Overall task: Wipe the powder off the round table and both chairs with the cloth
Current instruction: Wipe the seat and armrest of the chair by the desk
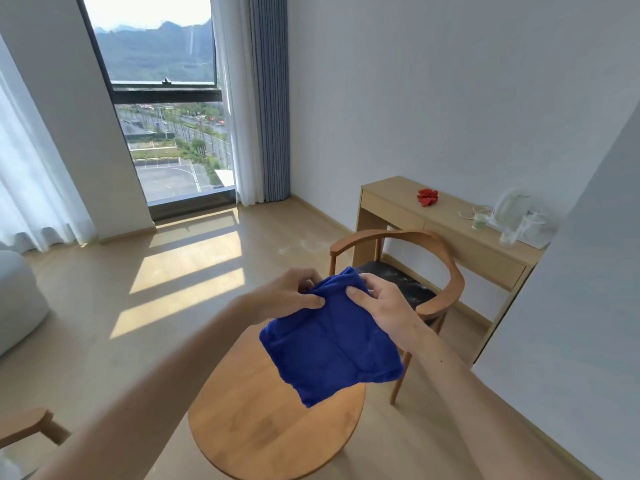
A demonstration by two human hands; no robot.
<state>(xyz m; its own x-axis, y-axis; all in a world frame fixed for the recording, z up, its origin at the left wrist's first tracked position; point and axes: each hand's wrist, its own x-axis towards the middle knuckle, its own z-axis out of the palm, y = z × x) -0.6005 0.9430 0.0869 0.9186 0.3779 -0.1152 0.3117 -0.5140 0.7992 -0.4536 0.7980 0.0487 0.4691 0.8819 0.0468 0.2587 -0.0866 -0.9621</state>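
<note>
Head cam: both hands hold a folded blue terry cloth (pixel 332 344) in the air above the round light-wood table (pixel 263 427). L hand (pixel 294 292) and R hand (pixel 381 303) each pinch its top edge, thumbs on the near face; the rest hangs free. Wooden armchair w/ curved back and dark seat (pixel 446 271) stands past the table's far right edge, pale powder specks on its seat. 1 more chair arm (pixel 24 424) shows at lower left. Pale wood desk (pixel 450 230) sits behind, against the wall.
</note>
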